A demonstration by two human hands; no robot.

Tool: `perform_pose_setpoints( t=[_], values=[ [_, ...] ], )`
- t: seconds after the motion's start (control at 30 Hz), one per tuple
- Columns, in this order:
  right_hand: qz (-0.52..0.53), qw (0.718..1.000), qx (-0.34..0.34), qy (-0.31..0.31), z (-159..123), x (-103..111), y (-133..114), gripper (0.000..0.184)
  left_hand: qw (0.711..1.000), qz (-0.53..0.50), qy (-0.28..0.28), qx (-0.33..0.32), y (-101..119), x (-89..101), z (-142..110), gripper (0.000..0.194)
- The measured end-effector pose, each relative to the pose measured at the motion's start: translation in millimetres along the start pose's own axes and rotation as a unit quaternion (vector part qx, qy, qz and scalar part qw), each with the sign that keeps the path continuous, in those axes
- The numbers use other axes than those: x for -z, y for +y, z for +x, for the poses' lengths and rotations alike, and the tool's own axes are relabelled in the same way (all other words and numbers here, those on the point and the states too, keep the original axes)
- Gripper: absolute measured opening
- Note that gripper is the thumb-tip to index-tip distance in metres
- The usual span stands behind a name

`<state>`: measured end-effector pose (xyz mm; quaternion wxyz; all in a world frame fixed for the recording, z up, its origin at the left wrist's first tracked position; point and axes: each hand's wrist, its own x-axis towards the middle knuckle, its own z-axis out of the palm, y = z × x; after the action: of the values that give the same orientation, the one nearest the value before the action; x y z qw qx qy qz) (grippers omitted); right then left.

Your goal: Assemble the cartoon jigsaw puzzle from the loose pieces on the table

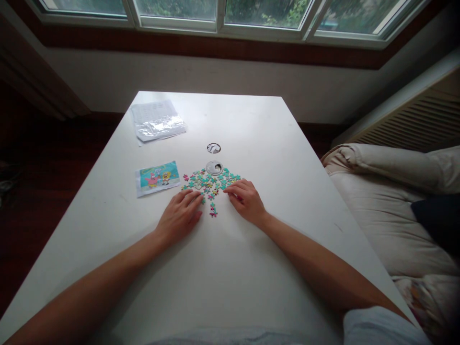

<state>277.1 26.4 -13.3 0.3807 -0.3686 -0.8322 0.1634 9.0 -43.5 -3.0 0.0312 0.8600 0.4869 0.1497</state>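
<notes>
Head view, white table point(223, 287):
- A few puzzle pieces point(213, 211) (pink and green), just short of the puzzle pile point(223, 181).
- Left hand point(180, 213): palm down, fingers loosely extended, beside the pile.
- Right hand point(247, 201): fingers curled at the pile; whether they pinch a piece, I cannot tell.
- Picture card point(158, 177), left of the pile.
- Plastic sleeve point(158, 120), far left.

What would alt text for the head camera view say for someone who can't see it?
A person's left hand and right hand flank the near side of a spread of small, mostly green puzzle pieces on a white table. A cartoon picture lies left of the pieces, with a clear plastic packet farther back.
</notes>
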Motion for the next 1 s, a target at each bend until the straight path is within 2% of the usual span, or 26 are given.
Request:
perform_pose_setpoints(
  t=[0.4, 0.83, 1.0],
  values=[
    [0.004, 1.000, 0.000, -0.001, -0.2, 0.7, 1.2, 0.018, 0.999, -0.020, 0.046, -0.004, -2.4, -0.2, 0.2, 0.024],
    [0.000, 1.000, -0.001, -0.004, 0.7, 0.3, 0.8, 0.018, 0.998, -0.048, 0.033, -0.013, -1.3, -0.7, -0.7, 0.025],
    [0.001, 1.000, -0.006, -0.007, 1.1, 0.5, -0.2, 0.018, 0.999, -0.043, 0.023, -0.002, -1.5, -1.5, -1.1, 0.033]
  ],
)
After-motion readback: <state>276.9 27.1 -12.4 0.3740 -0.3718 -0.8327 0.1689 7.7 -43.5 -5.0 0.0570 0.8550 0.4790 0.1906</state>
